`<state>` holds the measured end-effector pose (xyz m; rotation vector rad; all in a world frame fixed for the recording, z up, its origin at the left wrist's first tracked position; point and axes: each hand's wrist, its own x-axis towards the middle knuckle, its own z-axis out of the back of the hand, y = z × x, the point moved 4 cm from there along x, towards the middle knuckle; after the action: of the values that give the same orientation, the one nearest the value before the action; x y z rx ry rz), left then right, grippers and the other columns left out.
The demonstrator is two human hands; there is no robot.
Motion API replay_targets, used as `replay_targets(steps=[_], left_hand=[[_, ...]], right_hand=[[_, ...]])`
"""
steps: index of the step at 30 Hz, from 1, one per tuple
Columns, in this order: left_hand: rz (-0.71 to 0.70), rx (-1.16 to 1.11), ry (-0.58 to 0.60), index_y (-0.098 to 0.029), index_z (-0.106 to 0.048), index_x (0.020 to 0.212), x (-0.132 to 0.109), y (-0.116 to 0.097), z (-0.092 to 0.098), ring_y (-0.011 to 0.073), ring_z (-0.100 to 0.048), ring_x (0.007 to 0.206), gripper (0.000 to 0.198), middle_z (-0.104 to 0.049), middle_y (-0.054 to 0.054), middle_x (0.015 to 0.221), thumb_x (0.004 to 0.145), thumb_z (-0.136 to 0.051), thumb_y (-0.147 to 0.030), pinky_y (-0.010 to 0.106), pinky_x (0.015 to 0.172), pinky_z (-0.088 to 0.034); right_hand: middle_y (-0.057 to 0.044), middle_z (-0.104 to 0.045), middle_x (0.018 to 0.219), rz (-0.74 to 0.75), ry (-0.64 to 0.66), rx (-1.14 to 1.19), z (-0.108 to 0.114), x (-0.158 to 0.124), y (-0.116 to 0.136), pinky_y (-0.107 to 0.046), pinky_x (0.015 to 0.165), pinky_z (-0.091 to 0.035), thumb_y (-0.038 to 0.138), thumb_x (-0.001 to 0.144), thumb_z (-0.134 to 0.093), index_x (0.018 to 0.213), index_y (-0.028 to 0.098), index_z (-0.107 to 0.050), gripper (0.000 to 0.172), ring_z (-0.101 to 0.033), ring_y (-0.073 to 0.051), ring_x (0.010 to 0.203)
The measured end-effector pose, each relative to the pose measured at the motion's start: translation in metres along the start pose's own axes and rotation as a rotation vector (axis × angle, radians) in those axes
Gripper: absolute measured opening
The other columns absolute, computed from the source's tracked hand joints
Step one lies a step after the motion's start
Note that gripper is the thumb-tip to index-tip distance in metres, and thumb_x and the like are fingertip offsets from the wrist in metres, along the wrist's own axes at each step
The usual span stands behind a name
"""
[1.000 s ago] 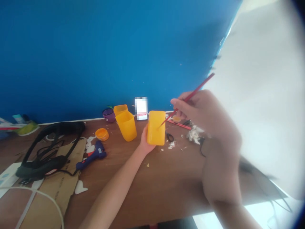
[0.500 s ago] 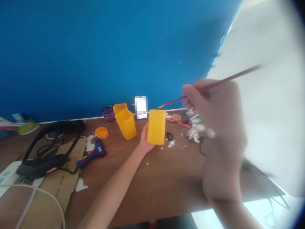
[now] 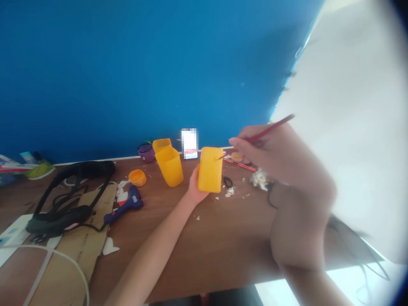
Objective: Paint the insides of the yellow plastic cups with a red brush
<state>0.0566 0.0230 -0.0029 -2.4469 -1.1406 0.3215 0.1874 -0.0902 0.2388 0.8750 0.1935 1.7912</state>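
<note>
My left hand (image 3: 195, 190) is closed round the side of a yellow rectangular container (image 3: 210, 174), held up over the table with one flat face toward me. Most of its fingers are hidden behind the container. My right hand (image 3: 267, 148) pinches a thin red paintbrush (image 3: 270, 128), whose tip meets the container's face near the upper right. Just left of the held piece stands a joined pair of open yellow containers (image 3: 170, 168). Farther left sits a small open pot of orange-yellow paint (image 3: 137, 177).
A blue hot glue gun (image 3: 126, 207) and a black strapped headset (image 3: 54, 219) lie on cardboard (image 3: 76, 250) at left. Behind are a purple pot (image 3: 146, 153) and a lit phone (image 3: 189, 143). Scissors (image 3: 227, 182), a red cutter (image 3: 240, 164) and white scraps (image 3: 229, 192) lie right.
My right hand has moved left and down, bringing the brush tip from above the container onto its face. My left hand keeps the container in nearly the same place.
</note>
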Motion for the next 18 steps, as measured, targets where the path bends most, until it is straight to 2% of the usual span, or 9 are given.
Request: replay_targets(steps=[5, 8, 18], left_hand=[[-0.024, -0.008, -0.013, -0.013, -0.057, 0.132, 0.0000, -0.0013, -0.0011, 0.0238, -0.071, 0.092, 0.056, -0.072, 0.012, 0.110, 0.091, -0.052, -0.052, 0.034, 0.077, -0.056], [-0.020, -0.023, -0.003, -0.013, -0.058, 0.130, 0.0011, -0.0007, -0.0008, 0.0231, -0.071, 0.094, 0.055, -0.072, 0.012, 0.110, 0.091, -0.052, -0.052, 0.033, 0.078, -0.056], [-0.035, -0.004, 0.020, -0.014, -0.063, 0.123, 0.0016, -0.0008, 0.0023, 0.0236, -0.070, 0.093, 0.051, -0.073, 0.011, 0.108, 0.092, -0.052, -0.053, 0.033, 0.075, -0.056]], right_hand=[[0.000, -0.045, 0.053, 0.022, 0.074, -0.042, -0.0018, 0.0006, 0.0040, -0.033, 0.051, -0.031, 0.041, 0.096, -0.052, 0.060, 0.021, -0.046, 0.042, -0.041, -0.013, 0.050], [0.001, -0.045, 0.052, 0.038, 0.097, -0.038, -0.0024, 0.0012, 0.0055, -0.032, 0.051, -0.032, 0.046, 0.095, -0.054, 0.060, 0.020, -0.048, 0.044, -0.040, -0.012, 0.049], [0.000, -0.055, 0.057, 0.030, 0.204, 0.047, -0.0039, -0.0031, 0.0055, -0.030, 0.049, -0.036, 0.051, 0.095, -0.052, 0.067, 0.021, -0.058, 0.042, -0.051, -0.013, 0.052]])
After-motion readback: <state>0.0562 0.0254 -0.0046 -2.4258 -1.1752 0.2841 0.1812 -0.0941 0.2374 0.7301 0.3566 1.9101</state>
